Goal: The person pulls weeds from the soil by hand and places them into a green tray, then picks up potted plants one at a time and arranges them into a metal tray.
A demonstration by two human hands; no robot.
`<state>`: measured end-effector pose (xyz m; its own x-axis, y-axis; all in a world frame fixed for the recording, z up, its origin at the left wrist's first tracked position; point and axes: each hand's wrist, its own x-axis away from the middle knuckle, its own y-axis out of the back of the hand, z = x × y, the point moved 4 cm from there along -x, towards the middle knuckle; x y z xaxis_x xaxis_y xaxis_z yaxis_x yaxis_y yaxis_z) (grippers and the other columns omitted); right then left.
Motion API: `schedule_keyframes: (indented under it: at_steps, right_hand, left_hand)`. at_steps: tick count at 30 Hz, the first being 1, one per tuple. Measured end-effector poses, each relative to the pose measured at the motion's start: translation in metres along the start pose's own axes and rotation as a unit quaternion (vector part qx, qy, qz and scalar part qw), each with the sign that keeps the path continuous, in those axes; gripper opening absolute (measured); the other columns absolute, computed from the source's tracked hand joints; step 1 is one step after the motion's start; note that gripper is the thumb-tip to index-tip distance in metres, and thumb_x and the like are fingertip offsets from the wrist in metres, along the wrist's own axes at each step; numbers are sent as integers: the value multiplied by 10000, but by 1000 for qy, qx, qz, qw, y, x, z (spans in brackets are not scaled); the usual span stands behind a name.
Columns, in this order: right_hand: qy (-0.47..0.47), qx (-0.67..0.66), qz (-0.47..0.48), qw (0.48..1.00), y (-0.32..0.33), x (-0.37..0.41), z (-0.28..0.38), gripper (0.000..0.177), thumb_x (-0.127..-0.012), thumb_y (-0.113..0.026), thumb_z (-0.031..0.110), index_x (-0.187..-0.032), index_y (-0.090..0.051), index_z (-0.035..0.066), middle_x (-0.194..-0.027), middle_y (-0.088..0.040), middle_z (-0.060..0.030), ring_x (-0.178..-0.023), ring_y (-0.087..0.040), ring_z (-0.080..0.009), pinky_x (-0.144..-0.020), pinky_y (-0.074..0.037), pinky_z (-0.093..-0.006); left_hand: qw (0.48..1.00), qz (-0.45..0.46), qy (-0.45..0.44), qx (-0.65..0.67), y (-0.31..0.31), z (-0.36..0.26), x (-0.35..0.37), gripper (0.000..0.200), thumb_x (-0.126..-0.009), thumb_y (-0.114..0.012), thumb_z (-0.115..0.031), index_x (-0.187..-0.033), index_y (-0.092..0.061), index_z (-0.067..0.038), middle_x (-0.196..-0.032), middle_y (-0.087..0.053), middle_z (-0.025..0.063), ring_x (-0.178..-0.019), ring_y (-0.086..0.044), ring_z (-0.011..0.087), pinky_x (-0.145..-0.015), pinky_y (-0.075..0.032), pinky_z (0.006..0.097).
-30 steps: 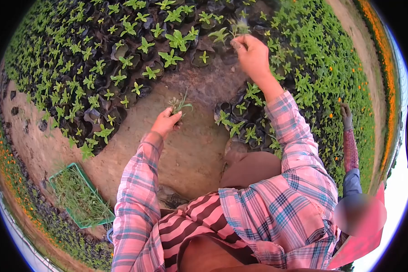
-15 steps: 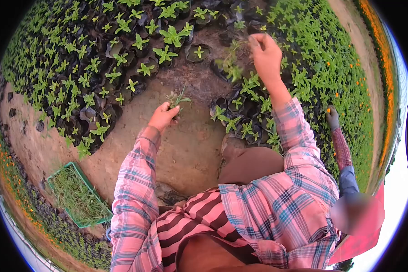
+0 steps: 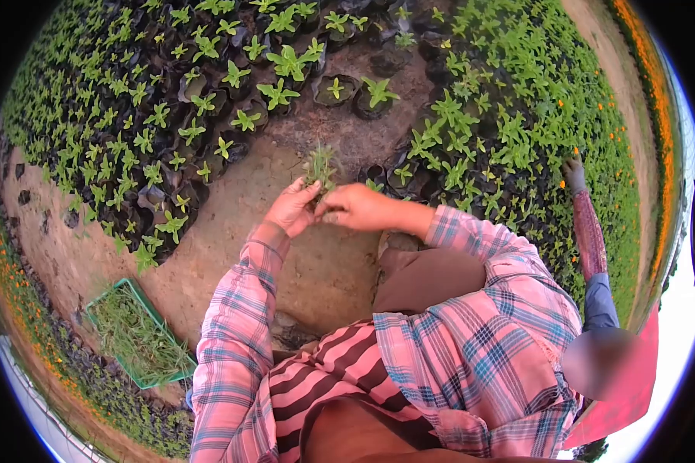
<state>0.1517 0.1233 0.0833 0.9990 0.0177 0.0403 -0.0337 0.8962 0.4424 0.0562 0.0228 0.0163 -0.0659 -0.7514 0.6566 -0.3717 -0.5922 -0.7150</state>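
Near left, a green tray (image 3: 104, 295) of thin grassy shoots is lying on the bare ground (image 3: 332, 270). Past it, at the middle, both hands are meeting over the ground. The left hand (image 3: 292, 208) is clenching a small bunch (image 3: 319, 164) of seedlings, its leaves standing up above the fingers. The right hand (image 3: 355, 207) is touching the left, its fingertips pinching at the base of the bunch. To the right, a co-worker's hand (image 3: 573, 176) is reaching down among green plants, well apart from the bunch. Far beyond, black pots (image 3: 334, 91) with seedlings are crowding the ground on the left, the far side and the right.
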Motion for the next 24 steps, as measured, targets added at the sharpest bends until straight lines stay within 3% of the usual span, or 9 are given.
schedule_keyframes:
  at_steps: [2, 4, 8, 12, 14, 17, 22, 23, 24]
  right_hand:
    - [-90, -158, 13, 983, 15, -3, -15, 139, -815, -617, 160, -889, -632, 43, -804, -644, -125, -726, -622, -270, -692, -488, -339]
    - [-149, -141, 17, 979, 27, -1, -16, 147, -818, -616, 164, -896, -642, 42, -789, -653, -128, -717, -628, -277, -673, -488, -340]
    - [-156, -54, 79, 983, 30, 4, -14, 177, -820, -626, 170, -929, -654, 34, -815, -667, -134, -723, -650, -210, -685, -496, -333]
    - [-258, -225, 83, 936, 54, 14, -28, 199, -861, -615, 165, -1026, -646, 58, -842, -666, -59, -699, -652, -131, -617, -530, -279]
    - [-243, -255, -106, 930, 104, 19, -49, 182, -891, -584, 135, -1031, -606, 20, -853, -642, -74, -676, -641, -143, -589, -537, -268]
    - [-292, -116, -387, 867, 190, 44, -75, 135, -857, -588, 65, -976, -633, 22, -813, -658, -72, -651, -635, -122, -564, -523, -247]
    - [-361, 79, -529, 764, 263, 112, -138, 164, -833, -595, 77, -984, -658, 68, -818, -654, -73, -673, -640, -167, -634, -525, -285]
    - [-362, 80, -530, 763, 272, 120, -146, 164, -833, -595, 77, -984, -658, 68, -818, -654, -73, -673, -640, -167, -634, -525, -285]
    - [-311, 236, -472, 790, 280, 118, -141, 195, -805, -602, 75, -989, -661, 101, -846, -634, -81, -750, -631, -206, -691, -519, -312]
  left_hand:
    - [1000, -2, 0, 5, 0, -3, 0, 296, -920, -551, -152, -1206, -474, -141, -1142, -558, 62, -1031, -564, 248, -836, -491, 491]
    - [997, 59, 11, -55, -10, -10, 3, 325, -914, -561, -135, -1225, -466, -134, -1137, -564, 58, -1018, -570, 238, -845, -488, 470]
    - [991, 63, 0, -121, -28, -12, -1, 315, -894, -602, -145, -1184, -480, -119, -1078, -590, 26, -935, -584, 183, -818, -491, 423]
    - [995, 34, -12, -95, -21, -14, -4, 341, -902, -577, -111, -1223, -463, -97, -1128, -573, 54, -990, -564, 190, -826, -470, 394]
    - [997, 16, -20, -80, -12, -17, -2, 327, -905, -572, -112, -1214, -466, -95, -1123, -573, 51, -980, -562, 184, -799, -468, 375]
    - [994, -37, -44, -94, 0, -29, 4, 244, -911, -572, -130, -1143, -497, -122, -1069, -593, 16, -943, -569, 158, -742, -458, 344]
    - [991, -61, -52, -112, 21, -33, 5, 248, -913, -570, -141, -1147, -489, -133, -1066, -594, 3, -924, -569, 149, -732, -457, 336]
    - [989, -63, -49, -125, 22, -32, 5, 252, -913, -571, -145, -1150, -487, -137, -1066, -594, -1, -917, -568, 145, -729, -457, 332]
    - [989, -62, -48, -127, 22, -30, 5, 252, -913, -571, -145, -1150, -487, -137, -1066, -594, -1, -917, -568, 145, -729, -457, 332]
